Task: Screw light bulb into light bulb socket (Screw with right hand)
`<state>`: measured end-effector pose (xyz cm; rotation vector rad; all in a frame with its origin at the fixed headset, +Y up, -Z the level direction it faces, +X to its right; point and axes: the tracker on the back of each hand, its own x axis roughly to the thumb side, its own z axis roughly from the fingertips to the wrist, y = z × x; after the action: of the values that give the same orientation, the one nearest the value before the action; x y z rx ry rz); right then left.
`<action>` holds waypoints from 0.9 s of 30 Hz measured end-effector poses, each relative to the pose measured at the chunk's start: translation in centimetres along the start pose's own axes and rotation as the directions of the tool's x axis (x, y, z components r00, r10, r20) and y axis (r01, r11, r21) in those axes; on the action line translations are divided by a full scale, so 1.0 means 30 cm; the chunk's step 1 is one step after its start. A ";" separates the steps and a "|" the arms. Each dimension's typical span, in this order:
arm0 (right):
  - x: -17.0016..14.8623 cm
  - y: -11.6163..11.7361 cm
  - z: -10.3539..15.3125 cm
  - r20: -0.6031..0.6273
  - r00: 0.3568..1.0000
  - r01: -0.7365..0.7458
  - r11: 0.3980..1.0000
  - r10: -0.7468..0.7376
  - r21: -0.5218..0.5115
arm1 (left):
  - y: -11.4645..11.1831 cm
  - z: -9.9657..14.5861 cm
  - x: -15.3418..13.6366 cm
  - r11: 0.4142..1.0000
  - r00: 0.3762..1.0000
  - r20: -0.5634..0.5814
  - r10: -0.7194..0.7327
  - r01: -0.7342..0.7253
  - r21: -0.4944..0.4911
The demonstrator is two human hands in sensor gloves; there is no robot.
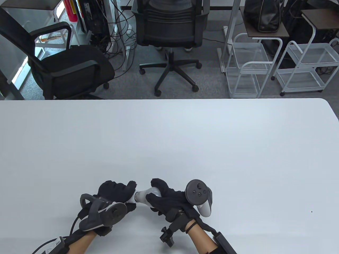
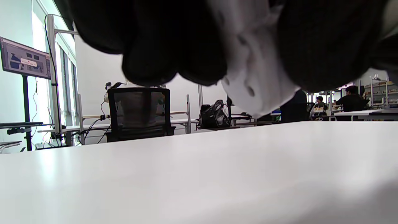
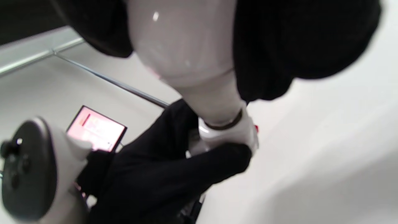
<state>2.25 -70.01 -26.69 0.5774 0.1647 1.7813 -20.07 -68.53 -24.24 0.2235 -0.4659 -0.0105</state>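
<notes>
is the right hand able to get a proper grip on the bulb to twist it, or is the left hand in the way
Probably yes. The right hand already has its fingers curled round the bulb, while the left hand holds only the socket end, leaving the glass free.

Both hands wear black fabric sensor gloves, left hand (image 1: 116, 193) and right hand (image 1: 166, 199); forearms bare below the cuffs, a thin dark band round the right wrist (image 1: 191, 227). Grey tracker on the back of each: the left tracker (image 1: 102, 215) with a dark ring loop and round disc face, the right tracker (image 1: 198, 197) with a dark round face carrying small buttons and a thumbstick over a paler grey handle. Black cable (image 1: 43, 246) runs off the left wrist past a small labelled black box; a black bracket-mounted module (image 1: 168, 235) sits by the right wrist, another black box behind it.
</notes>
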 end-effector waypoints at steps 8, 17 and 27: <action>0.047 -0.002 0.001 0.071 0.975 -0.215 0.974 0.210 0.070 | -0.034 -0.029 0.023 0.978 0.996 0.061 0.064 -0.050 -0.203; 0.088 -0.145 0.035 -0.054 0.865 -0.500 0.850 0.498 -0.168 | -0.082 -0.128 -0.044 0.961 0.982 -0.106 0.157 -0.176 -0.215; 0.015 -0.223 0.048 -0.217 0.883 -0.454 0.874 0.416 -0.171 | -0.244 -0.553 -0.127 0.868 0.839 -0.440 0.321 -0.447 -0.218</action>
<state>8.63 -67.90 -28.00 0.3121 -0.0495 2.2597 -15.77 -71.93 -41.95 -0.1886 -0.0957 0.3564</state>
